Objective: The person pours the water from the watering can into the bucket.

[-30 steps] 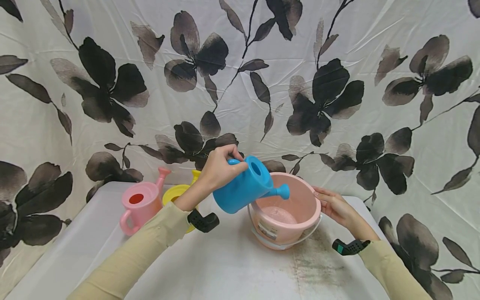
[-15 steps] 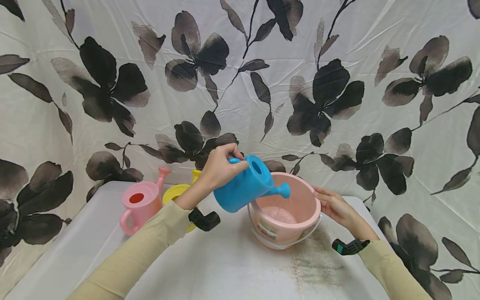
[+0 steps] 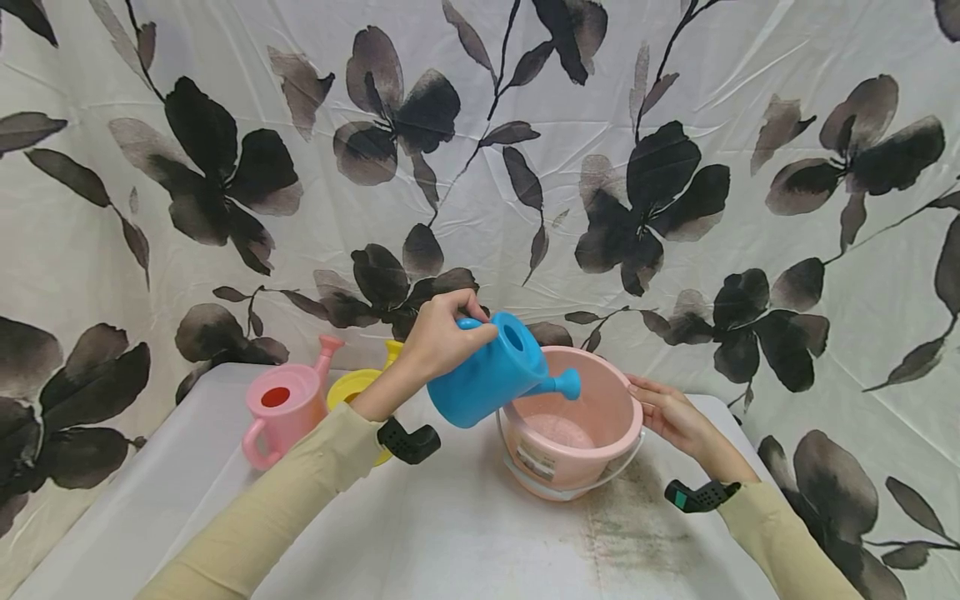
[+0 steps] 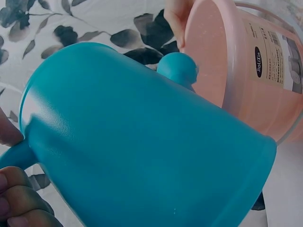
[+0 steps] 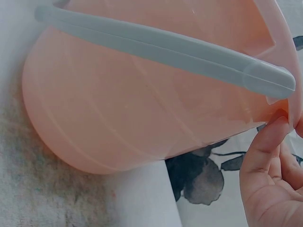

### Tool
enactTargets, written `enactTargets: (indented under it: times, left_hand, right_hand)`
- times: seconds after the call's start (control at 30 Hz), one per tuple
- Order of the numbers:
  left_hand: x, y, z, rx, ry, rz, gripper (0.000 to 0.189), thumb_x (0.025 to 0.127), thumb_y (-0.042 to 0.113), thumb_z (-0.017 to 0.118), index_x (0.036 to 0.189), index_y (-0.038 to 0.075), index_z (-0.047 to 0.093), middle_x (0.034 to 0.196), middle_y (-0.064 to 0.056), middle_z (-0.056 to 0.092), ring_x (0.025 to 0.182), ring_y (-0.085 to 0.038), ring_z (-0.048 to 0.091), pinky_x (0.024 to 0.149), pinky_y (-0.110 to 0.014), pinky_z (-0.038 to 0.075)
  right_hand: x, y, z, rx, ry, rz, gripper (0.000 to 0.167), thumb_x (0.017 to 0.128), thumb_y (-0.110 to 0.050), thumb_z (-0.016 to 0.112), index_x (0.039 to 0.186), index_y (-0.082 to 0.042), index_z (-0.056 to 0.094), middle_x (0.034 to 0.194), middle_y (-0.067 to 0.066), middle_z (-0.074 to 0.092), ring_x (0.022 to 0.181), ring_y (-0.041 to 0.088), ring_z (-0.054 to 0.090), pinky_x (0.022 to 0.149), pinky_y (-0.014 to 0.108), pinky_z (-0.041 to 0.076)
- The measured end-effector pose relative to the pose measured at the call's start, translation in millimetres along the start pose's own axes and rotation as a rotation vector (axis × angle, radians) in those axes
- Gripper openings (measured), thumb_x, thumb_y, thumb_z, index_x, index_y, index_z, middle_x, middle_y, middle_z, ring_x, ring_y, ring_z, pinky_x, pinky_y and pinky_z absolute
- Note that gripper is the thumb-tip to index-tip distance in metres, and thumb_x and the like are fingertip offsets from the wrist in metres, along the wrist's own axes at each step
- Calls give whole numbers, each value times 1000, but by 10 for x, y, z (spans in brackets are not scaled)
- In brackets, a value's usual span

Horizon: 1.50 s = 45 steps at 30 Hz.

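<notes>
My left hand (image 3: 442, 337) grips the handle of a blue watering can (image 3: 483, 383), raised off the table and tilted to the right. Its spout (image 3: 558, 384) points over the open mouth of a pink bucket (image 3: 577, 452). In the left wrist view, curled fingers (image 4: 19, 201) wrap the can's handle. On the bucket's far right side, my right hand (image 3: 671, 419) holds the rim; the right wrist view shows the thumb (image 5: 270, 135) against the outside just under it. The bucket stands on the table, and its pale carrying handle (image 5: 165, 52) hangs down against the wall.
At the left of the white table (image 3: 450, 533) stand a pink watering can (image 3: 288, 408) and a yellow one (image 3: 352, 383), the latter partly hidden by my left forearm. A dark stained patch (image 3: 641, 533) lies right of the bucket. Flower-patterned cloth (image 3: 555, 208) hangs behind.
</notes>
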<state>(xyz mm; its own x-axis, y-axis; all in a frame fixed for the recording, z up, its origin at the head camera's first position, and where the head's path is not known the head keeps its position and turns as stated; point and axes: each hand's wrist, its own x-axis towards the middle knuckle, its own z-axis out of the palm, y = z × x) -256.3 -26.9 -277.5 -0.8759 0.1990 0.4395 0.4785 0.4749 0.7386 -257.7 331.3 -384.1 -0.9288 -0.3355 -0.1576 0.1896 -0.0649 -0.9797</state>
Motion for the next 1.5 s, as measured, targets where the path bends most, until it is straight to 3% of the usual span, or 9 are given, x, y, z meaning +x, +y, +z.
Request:
enactTargets:
  times: [0.27, 0.9, 1.23, 1.5]
  left_hand:
    - [1, 4, -4, 3, 1, -4, 10, 82, 17, 64, 78, 10, 59, 90, -9, 72, 75, -21, 64, 68, -36, 49]
    - [4, 25, 1, -3, -7, 2, 11, 82, 17, 64, 76, 10, 58, 83, -8, 69, 68, -20, 59, 65, -34, 47]
    - [5, 42, 1, -1, 1, 14, 11, 83, 17, 64, 77, 10, 58, 84, -8, 70, 73, -20, 63, 70, -40, 51]
    - [8, 41, 0, 4, -3, 26, 11, 82, 17, 63, 76, 10, 58, 84, -8, 71, 69, -19, 61, 66, -35, 49]
  right_hand:
    - [2, 6, -9, 4, 7, -6, 67, 103, -15, 42, 149, 11, 1, 106, -15, 63, 98, -1, 63, 84, 17, 52]
    - [-6, 6, 3, -9, 4, -4, 70, 102, -17, 44, 149, 10, 1, 106, -16, 62, 100, -3, 62, 86, 17, 51]
    - [11, 22, -12, -4, 4, -6, 66, 103, -16, 42, 149, 10, 2, 108, -17, 63, 100, -3, 62, 85, 17, 51]
    - [-1, 19, -2, -26, 17, 3, 69, 103, -18, 44, 149, 10, 2, 107, -18, 61, 99, -3, 63, 85, 16, 51]
